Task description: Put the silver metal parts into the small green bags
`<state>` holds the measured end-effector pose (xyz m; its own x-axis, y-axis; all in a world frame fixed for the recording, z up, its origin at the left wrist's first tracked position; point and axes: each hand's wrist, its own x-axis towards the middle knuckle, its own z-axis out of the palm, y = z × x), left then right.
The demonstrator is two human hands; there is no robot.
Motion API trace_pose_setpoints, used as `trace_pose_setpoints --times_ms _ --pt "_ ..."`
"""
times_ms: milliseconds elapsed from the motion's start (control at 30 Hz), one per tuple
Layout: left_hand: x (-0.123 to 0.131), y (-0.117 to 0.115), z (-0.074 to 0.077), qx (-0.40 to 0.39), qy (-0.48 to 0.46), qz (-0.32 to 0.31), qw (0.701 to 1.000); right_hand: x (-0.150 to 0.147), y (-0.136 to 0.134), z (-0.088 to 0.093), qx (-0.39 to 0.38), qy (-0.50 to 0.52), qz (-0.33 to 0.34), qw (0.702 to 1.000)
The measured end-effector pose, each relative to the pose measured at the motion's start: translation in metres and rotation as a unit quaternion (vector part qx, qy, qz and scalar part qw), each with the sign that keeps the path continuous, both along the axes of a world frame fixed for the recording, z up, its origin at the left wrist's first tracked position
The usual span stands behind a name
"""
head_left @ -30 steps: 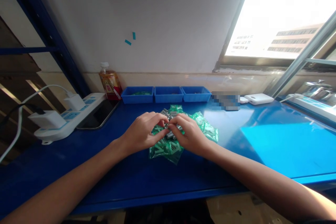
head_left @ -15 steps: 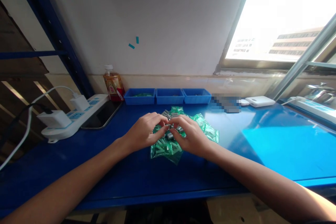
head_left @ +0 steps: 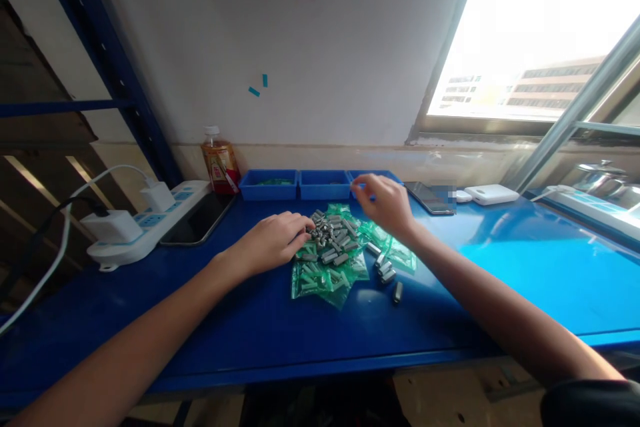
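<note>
A pile of small grey metal parts (head_left: 333, 237) lies on green plastic bags (head_left: 325, 277) in the middle of the blue table (head_left: 280, 327). My left hand (head_left: 273, 243) rests at the pile's left edge, fingers curled and pinching at the parts. My right hand (head_left: 385, 203) is raised over the rightmost of three blue bins (head_left: 373, 180), its fingers pinched together on something too small to make out. A few loose metal parts (head_left: 387, 273) lie on the table to the right of the bags.
A white power strip (head_left: 145, 220) with chargers and a dark tablet (head_left: 200, 223) sit at the left. A drink bottle (head_left: 220, 163) stands by the wall. A phone (head_left: 427, 197) and a white box (head_left: 493, 193) lie at the back right.
My right hand left the pile and rose back-right to the rightmost bin. The pile of metal parts is uncovered. My left hand stayed at the pile.
</note>
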<state>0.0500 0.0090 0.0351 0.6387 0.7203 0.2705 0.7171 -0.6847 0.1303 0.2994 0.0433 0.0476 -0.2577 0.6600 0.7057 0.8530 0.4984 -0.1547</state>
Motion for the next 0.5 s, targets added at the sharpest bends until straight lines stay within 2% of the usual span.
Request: trace_pose_setpoints --times_ms 67,133,200,300,500 --pt "-0.007 0.006 -0.001 -0.01 0.017 0.004 1.0 0.017 0.015 0.011 -0.06 0.027 -0.12 0.991" --pt "-0.013 0.01 -0.003 -0.028 0.03 0.005 0.999 0.029 0.017 0.012 -0.131 0.025 -0.144 0.981" --pt "-0.018 0.012 -0.004 -0.055 0.05 -0.002 0.997 0.034 0.008 0.005 -0.173 0.017 -0.12 0.977" --pt "-0.019 0.013 -0.008 -0.087 0.074 -0.012 0.993 0.024 -0.014 -0.011 -0.203 -0.025 -0.049 0.978" --pt "-0.02 0.016 -0.008 -0.111 0.072 -0.013 0.991 -0.01 -0.033 -0.027 -0.177 -0.082 0.081 0.977"
